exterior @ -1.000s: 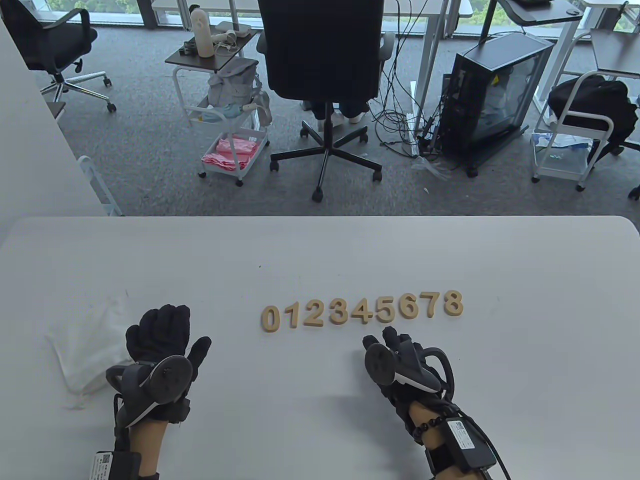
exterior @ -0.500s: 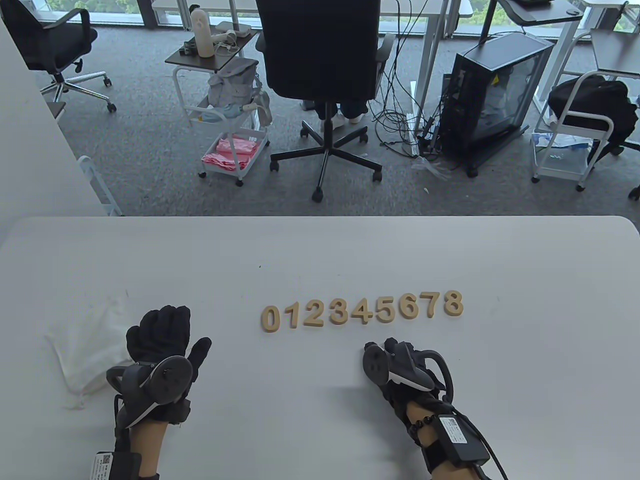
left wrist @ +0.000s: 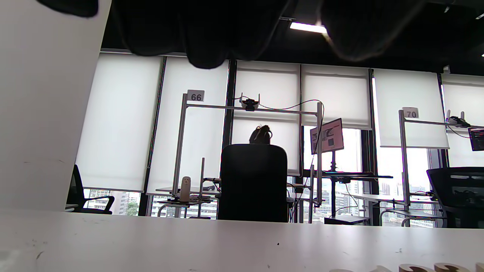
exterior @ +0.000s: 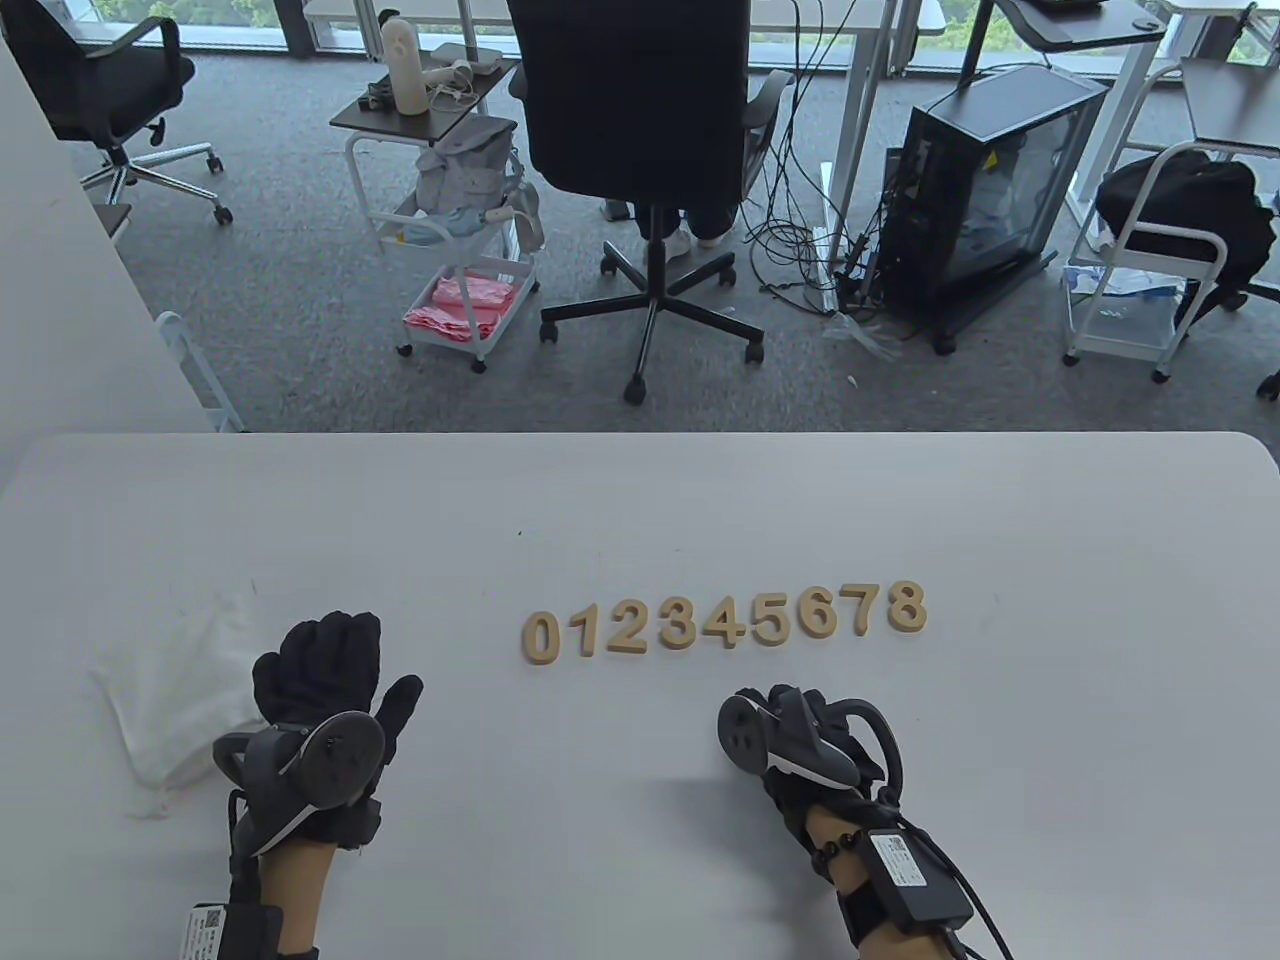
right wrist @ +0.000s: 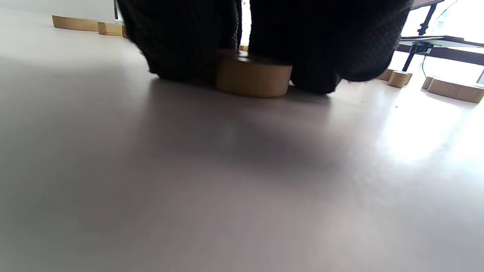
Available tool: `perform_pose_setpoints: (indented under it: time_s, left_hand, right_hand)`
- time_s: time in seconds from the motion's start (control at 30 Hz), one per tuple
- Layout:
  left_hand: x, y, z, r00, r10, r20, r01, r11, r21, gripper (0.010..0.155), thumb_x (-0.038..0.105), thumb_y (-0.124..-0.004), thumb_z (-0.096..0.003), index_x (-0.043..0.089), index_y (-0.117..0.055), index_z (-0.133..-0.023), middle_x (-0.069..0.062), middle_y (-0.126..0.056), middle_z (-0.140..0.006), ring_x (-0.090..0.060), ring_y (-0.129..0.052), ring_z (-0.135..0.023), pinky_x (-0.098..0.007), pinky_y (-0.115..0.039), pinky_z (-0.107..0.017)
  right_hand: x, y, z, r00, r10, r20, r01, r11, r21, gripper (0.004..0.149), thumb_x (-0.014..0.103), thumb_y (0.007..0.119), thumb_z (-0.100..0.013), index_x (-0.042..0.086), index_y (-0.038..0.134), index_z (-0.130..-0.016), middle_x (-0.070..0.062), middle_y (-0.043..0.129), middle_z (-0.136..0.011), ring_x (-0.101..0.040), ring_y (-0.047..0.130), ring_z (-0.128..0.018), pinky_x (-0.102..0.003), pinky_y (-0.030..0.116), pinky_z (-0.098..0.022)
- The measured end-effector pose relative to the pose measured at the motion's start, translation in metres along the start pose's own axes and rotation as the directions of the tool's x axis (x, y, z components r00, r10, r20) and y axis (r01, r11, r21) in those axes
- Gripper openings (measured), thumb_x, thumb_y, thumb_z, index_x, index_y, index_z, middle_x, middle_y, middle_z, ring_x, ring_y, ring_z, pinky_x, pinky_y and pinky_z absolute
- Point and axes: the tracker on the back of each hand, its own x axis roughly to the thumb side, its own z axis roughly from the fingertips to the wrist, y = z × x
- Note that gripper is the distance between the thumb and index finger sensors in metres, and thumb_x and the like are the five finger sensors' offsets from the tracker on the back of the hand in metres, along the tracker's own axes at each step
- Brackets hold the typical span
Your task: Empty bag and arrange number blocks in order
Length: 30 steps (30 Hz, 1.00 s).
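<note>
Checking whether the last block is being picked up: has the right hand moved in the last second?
Yes. The right hand has drawn back toward the near edge, away from the number row.

A white table point(exterior: 1050, 560) carried everything. A row of wooden number blocks point(exterior: 724, 621), 0 through 8, lay near its middle. A limp white bag point(exterior: 170, 690) lay flat toward the left. One more wooden block point(right wrist: 252, 78) sat on the tabletop nearer the front.

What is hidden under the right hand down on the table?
A wooden block sits on the table under the right hand, its fingers on either side. Its number is covered; in the table view the hand hides it completely.
</note>
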Motion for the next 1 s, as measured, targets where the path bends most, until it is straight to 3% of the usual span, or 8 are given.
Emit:
perform_pose_setpoints:
  time_s: [0.3, 0.53, 0.8, 1.0]
  left_hand:
    - [-0.001, 0.001, 0.001, 1.0, 0.008, -0.007, -0.008, 1.0, 0.008, 0.074, 0.052, -0.071, -0.0512, 0.006, -0.062, -0.108, -0.028, -0.063, -0.109, -0.061, -0.068, -0.097, -0.08, -0.051, -0.064]
    - [-0.003, 0.002, 0.001, 1.0, 0.014, -0.008, -0.014, 1.0, 0.016, 0.074, 0.052, -0.071, -0.0512, 0.006, -0.062, -0.108, -0.028, -0.063, -0.109, -0.061, -0.068, -0.097, -0.08, -0.051, -0.064]
    - [-0.004, 0.003, 0.001, 1.0, 0.011, -0.011, -0.01, 1.0, 0.026, 0.074, 0.052, -0.071, -0.0512, 0.006, -0.062, -0.108, -0.028, -0.063, -0.109, -0.061, -0.068, -0.097, -0.08, -0.051, -0.064]
    - [-0.006, 0.004, 0.001, 1.0, 0.002, -0.016, -0.002, 0.999, 0.032, 0.074, 0.052, -0.071, -0.0512, 0.006, -0.062, -0.108, -0.028, -0.063, -0.109, -0.061, -0.068, -0.097, -0.08, -0.051, -0.064]
  right_hand:
    - [-0.002, -0.002, 0.002, 1.0, -0.003, -0.002, 0.003, 1.0, -0.015, 0.059, 0.033, 0.079, -0.049, 0.015, 0.065, -0.104, -0.023, 0.078, -0.095, -0.044, 0.092, -0.076, -0.055, 0.084, -0.06]
    - [-0.027, -0.016, 0.009, 0.972, -0.233, -0.031, 0.23, 0.971, -0.067, 0.062, 0.029, 0.078, -0.051, 0.013, 0.058, -0.107, -0.028, 0.067, -0.1, -0.044, 0.094, -0.077, -0.054, 0.087, -0.059]
    - [-0.08, -0.042, 0.024, 0.899, -0.429, -0.092, 0.397, 0.884, -0.248, 0.057, 0.022, 0.079, -0.051, 0.016, 0.062, -0.105, -0.028, 0.06, -0.106, -0.047, 0.088, -0.082, -0.056, 0.083, -0.063]
    - [-0.131, -0.052, 0.026, 0.902, -0.394, -0.176, 0.325, 0.889, -0.323, 0.057, 0.025, 0.079, -0.052, 0.017, 0.062, -0.105, -0.026, 0.062, -0.106, -0.044, 0.092, -0.08, -0.052, 0.086, -0.061]
